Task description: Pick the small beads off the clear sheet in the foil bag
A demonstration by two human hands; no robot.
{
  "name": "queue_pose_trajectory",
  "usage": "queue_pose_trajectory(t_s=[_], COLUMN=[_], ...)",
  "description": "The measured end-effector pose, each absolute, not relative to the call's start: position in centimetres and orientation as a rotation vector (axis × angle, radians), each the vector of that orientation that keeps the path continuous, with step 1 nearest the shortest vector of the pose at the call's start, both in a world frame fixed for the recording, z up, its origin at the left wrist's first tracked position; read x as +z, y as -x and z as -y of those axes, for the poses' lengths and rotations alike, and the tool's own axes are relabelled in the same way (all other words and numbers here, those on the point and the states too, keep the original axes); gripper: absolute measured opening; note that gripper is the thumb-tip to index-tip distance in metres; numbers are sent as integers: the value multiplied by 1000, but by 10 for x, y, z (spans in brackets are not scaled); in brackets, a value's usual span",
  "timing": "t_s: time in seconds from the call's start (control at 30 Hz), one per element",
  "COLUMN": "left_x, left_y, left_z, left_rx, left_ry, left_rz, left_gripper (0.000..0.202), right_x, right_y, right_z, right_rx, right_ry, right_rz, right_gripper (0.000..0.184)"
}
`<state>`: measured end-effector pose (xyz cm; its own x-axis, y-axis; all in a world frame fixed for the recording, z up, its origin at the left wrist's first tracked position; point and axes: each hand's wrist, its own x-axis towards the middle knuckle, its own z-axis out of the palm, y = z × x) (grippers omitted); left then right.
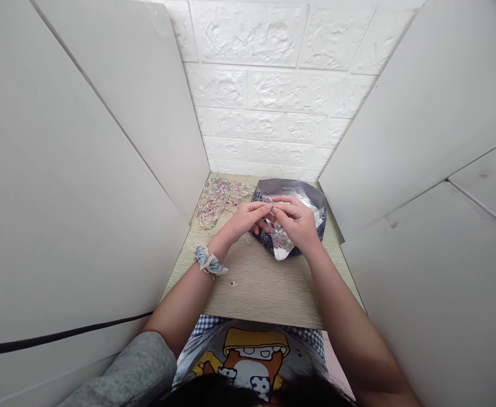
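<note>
Both my hands meet over the near left part of an open, silver-lined bag (311,195) with a dark blue patterned outside. Colourful small beads (278,236) lie inside it. The fingers of my left hand (252,217) are pinched together, and their tips touch those of my right hand (296,223), which is pinched as well. Whatever sits between the fingertips is too small to make out. To the left of the bag lies a heap of beaded strings (222,198) in pink, red, white and green.
The narrow wooden tabletop (269,288) is hemmed in by white panels (146,113) at left and right and a white brick-pattern wall (265,90) behind. A tiny dark and white bit (233,283) lies near the front. A blue scrunchie (209,261) circles my left wrist.
</note>
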<state>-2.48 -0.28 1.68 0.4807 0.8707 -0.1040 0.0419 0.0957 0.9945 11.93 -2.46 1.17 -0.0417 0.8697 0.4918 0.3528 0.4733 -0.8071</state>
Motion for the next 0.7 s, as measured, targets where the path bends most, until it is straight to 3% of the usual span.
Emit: queue_pose_trajectory(t_s=[0.17, 0.33, 0.63, 0.7], left_x=[16, 18, 21, 23], left_y=[28, 31, 39, 41], left_z=[3, 2, 1, 1], left_rx=[898, 982, 1032, 1059], left_ry=[-1299, -1280, -1193, -1160], left_rz=[-770, -654, -596, -564], left_gripper=[27, 18, 19, 19], right_x=[13, 12, 13, 10], right_y=[-123, -134, -164, -169], right_z=[23, 15, 2, -2], right_rx=[644, 918, 1218, 1209], right_ry=[1054, 917, 718, 723], right_rz=[1446, 1087, 426, 313], right_gripper=[17, 18, 9, 15])
